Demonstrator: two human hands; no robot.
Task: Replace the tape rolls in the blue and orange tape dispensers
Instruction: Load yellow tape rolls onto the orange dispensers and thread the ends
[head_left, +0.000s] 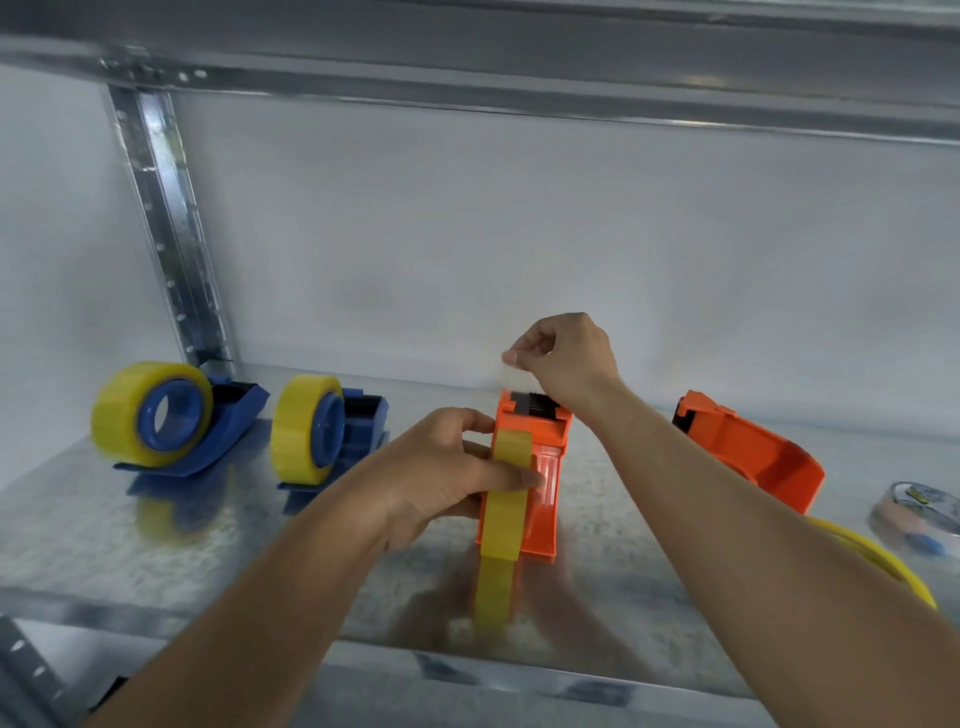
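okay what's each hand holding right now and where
Left hand grips the middle orange dispenser around its yellow tape roll. Right hand pinches the tape's loose end above the cutter.

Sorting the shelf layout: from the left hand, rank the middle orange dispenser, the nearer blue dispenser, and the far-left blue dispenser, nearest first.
1. Middle orange dispenser: held by the left hand.
2. Nearer blue dispenser: just left of it.
3. Far-left blue dispenser: by the shelf post.

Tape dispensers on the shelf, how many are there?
4: two blue ones at left, each holding a yellow roll; an orange one between the hands; an empty orange one at right.
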